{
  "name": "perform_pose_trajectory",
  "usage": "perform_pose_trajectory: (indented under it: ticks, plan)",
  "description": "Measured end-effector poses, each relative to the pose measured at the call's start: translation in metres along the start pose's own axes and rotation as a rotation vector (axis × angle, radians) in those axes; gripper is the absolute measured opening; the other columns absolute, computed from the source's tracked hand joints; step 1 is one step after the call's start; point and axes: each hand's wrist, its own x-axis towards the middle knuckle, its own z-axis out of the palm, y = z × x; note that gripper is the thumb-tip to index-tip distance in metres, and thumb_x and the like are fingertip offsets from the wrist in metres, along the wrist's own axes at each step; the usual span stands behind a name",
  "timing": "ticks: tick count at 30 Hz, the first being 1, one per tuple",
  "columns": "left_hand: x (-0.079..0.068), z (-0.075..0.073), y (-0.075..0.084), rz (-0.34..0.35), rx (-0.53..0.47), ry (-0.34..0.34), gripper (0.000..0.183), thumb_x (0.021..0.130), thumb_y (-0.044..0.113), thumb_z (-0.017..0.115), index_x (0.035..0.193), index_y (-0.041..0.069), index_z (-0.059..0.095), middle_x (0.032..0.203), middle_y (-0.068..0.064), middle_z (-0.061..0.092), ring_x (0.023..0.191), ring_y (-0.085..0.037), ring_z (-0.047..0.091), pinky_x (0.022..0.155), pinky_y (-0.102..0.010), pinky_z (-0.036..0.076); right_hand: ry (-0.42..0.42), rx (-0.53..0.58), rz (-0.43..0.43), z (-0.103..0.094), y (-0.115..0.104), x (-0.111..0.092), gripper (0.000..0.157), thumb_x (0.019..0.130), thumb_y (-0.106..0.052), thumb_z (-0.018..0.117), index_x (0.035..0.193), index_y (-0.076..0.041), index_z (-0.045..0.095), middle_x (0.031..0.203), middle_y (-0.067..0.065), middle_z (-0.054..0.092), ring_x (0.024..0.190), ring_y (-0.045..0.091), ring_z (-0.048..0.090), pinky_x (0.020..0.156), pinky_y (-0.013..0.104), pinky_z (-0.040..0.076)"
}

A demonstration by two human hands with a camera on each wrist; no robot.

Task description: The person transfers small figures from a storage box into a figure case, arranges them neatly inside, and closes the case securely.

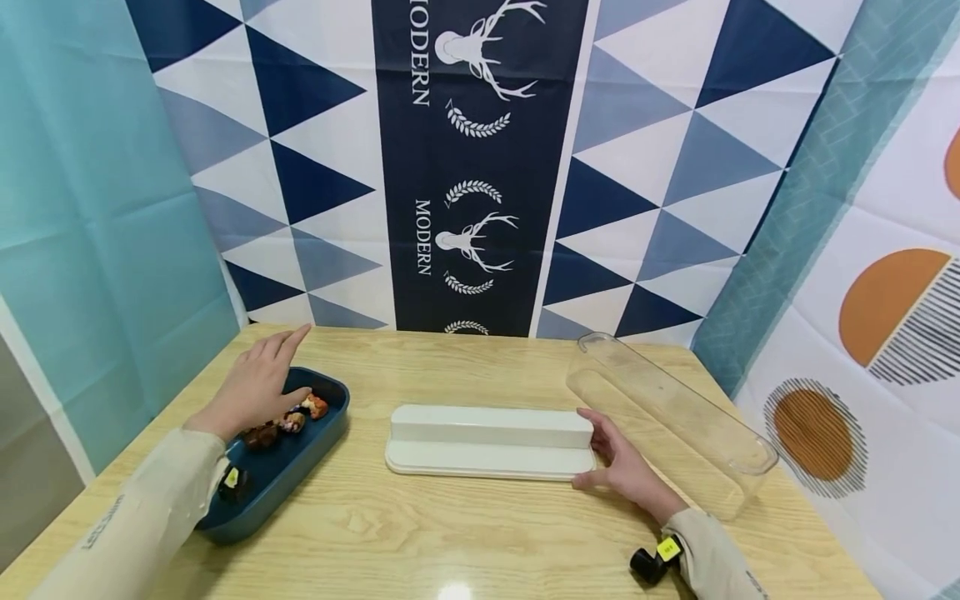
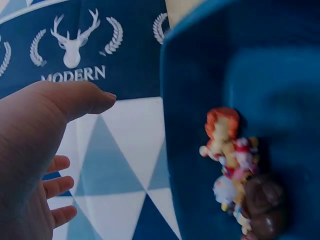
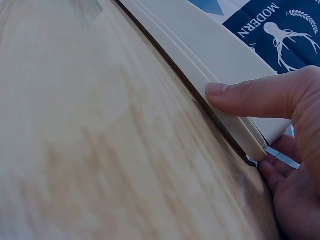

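My right hand (image 1: 618, 467) grips the right end of a long white stepped base (image 1: 487, 460), which lies lengthwise across the middle of the table. In the right wrist view the thumb (image 3: 250, 96) presses the front edge of this base while the other fingers curl around its end. Over on the left, my left hand (image 1: 258, 385) hovers above a dark blue bin (image 1: 277, 492), fingers extended and holding nothing. Several small toy figures (image 2: 232, 155) lie in the bin, one with orange hair and one dark brown; the hand hides part of them in the head view.
A long clear plastic cover (image 1: 675, 417) rests on the table at the right, beyond the right hand. Patterned curtains (image 1: 480, 167) hang behind the wooden table (image 1: 375, 533) and along both sides.
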Motion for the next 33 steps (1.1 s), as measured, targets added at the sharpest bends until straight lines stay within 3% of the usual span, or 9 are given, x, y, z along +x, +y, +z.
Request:
perform_pose_trajectory:
  ticks: [9, 19, 25, 33]
  plan:
    - [0.003, 0.011, -0.021, -0.064, 0.005, -0.059, 0.082, 0.090, 0.023, 0.072, 0.152, -0.004, 0.025, 0.140, -0.036, 0.039, 0.126, -0.056, 0.037, 0.100, -0.070, 0.031, 0.011, -0.014, -0.010, -0.002, -0.002, 0.002, 0.103, 0.067, -0.002, 0.091, 0.152, -0.005, 0.034, 0.137, 0.023, 0.048, 0.121, 0.021, 0.051, 0.098, 0.014, 0.038]
    - [0.004, 0.044, -0.039, -0.045, 0.069, -0.070, 0.066, 0.087, 0.025, 0.073, 0.138, -0.007, 0.046, 0.127, -0.034, 0.052, 0.116, -0.052, 0.048, 0.088, -0.065, 0.043, 0.009, 0.004, -0.044, 0.001, 0.001, 0.002, 0.103, 0.067, -0.001, 0.090, 0.152, -0.002, 0.033, 0.133, 0.024, 0.049, 0.115, 0.012, 0.053, 0.097, 0.013, 0.038]
    - [0.004, 0.063, -0.045, -0.059, 0.096, -0.089, 0.060, 0.088, 0.031, 0.072, 0.131, -0.007, 0.052, 0.125, -0.031, 0.052, 0.118, -0.050, 0.045, 0.092, -0.065, 0.040, 0.022, 0.006, -0.045, 0.001, 0.002, 0.000, 0.101, 0.067, 0.000, 0.090, 0.151, -0.003, 0.034, 0.134, 0.024, 0.049, 0.115, 0.009, 0.053, 0.098, 0.012, 0.037]
    - [0.002, 0.074, -0.043, -0.071, 0.144, -0.134, 0.055, 0.090, 0.031, 0.068, 0.125, -0.009, 0.056, 0.126, -0.030, 0.050, 0.121, -0.049, 0.041, 0.095, -0.064, 0.034, 0.009, 0.020, -0.066, 0.002, 0.000, 0.001, 0.100, 0.068, 0.001, 0.089, 0.151, -0.001, 0.033, 0.136, 0.026, 0.048, 0.117, 0.010, 0.052, 0.097, 0.012, 0.038]
